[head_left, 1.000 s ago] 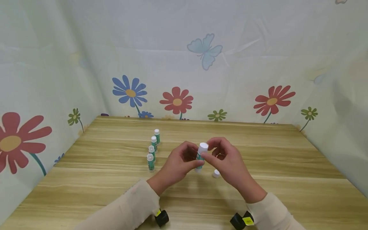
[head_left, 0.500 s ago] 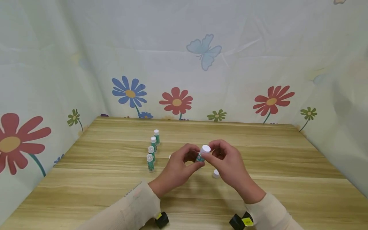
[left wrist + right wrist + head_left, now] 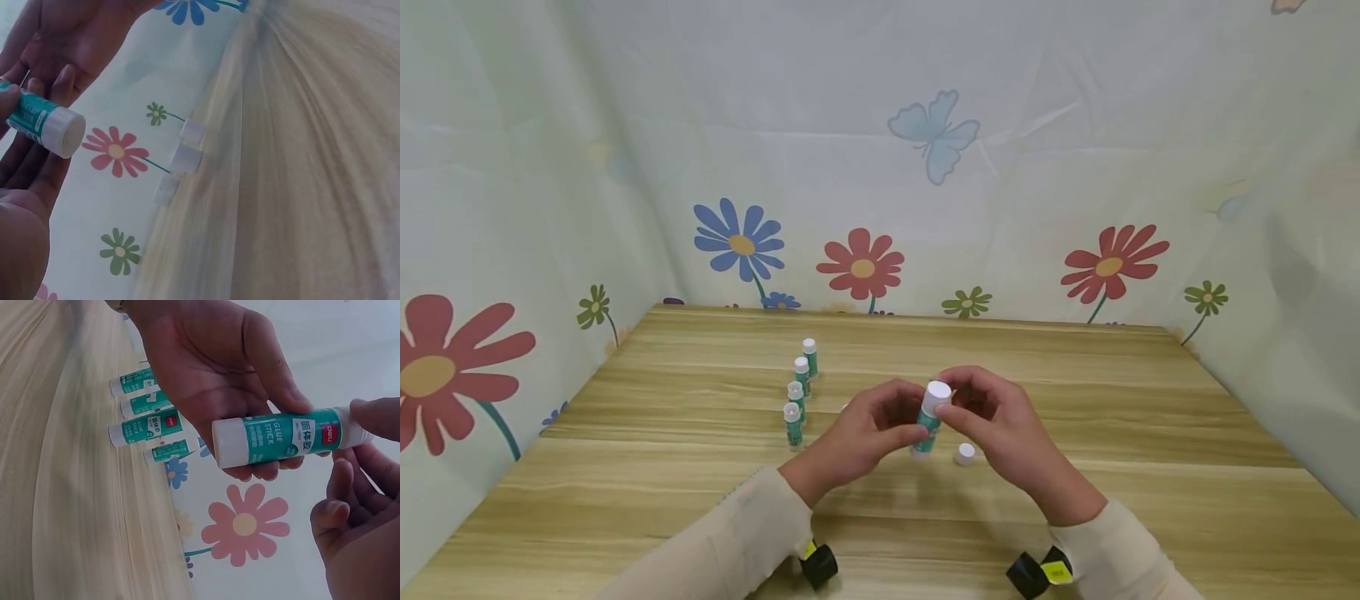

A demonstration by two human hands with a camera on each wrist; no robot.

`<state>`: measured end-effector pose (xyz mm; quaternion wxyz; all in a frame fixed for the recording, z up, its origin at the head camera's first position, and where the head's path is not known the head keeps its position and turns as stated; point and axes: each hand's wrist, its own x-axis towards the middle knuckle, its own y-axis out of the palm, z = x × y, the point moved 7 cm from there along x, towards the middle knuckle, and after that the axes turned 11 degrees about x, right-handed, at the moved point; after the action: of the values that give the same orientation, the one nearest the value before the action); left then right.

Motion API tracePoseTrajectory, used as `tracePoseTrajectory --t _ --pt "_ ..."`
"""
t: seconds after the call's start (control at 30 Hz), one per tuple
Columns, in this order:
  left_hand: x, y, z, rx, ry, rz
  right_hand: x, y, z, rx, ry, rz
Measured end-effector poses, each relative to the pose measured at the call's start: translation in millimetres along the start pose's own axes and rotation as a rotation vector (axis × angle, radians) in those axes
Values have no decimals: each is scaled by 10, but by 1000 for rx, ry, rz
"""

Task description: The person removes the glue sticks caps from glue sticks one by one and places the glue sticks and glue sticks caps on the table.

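Observation:
Both hands hold one green-and-white glue stick (image 3: 931, 417) above the middle of the wooden table (image 3: 1075, 392). My left hand (image 3: 906, 432) grips the green body between thumb and fingers. My right hand (image 3: 957, 403) pinches the white top end. In the right wrist view the glue stick (image 3: 281, 439) lies across the left hand (image 3: 219, 375), and the right hand's fingertips (image 3: 372, 417) touch its narrow white end. The left wrist view shows the glue stick (image 3: 42, 120) between both hands, with its broad white end pointing right.
A row of several glue sticks (image 3: 799, 390) stands upright left of the hands; the same row (image 3: 147, 419) shows in the right wrist view. A loose white cap (image 3: 966, 453) lies on the table just under the right hand. Flower-printed cloth (image 3: 865, 167) walls in the table.
The glue stick, tilted half a second ago, now stands more upright and a little lower. Both hands have kept their hold and shifted slightly toward me.

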<state>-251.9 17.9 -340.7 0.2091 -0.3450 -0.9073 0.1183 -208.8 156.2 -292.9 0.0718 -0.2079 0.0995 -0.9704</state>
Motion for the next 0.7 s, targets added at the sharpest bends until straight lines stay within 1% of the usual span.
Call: tracePoseTrajectory --t 0.03,0.1,0.23,0.3,0.37,0.43,0.6,0.7 --pt "-2 -5 0 19 1 -18 3 -7 -10 -9 10 -16" --pt "-9 -19 -5 77 6 -77 9 -19 -39 -26 37 -56" --pt "-28 -27 -40 238 41 -198 11 -22 -112 -35 107 -135" --pt "-35 -18 -71 283 72 -222 8 -19 -124 -33 123 -158" --pt "-35 -5 -87 292 87 -216 5 -18 -118 -40 126 -168" --pt "-29 0 -76 264 77 -188 5 -20 -98 -46 114 -167" --pt "-6 8 4 142 15 -66 -3 -26 -18 -35 36 -126" --pt "3 13 18 86 17 -5 -10 -26 19 -24 -9 -84"
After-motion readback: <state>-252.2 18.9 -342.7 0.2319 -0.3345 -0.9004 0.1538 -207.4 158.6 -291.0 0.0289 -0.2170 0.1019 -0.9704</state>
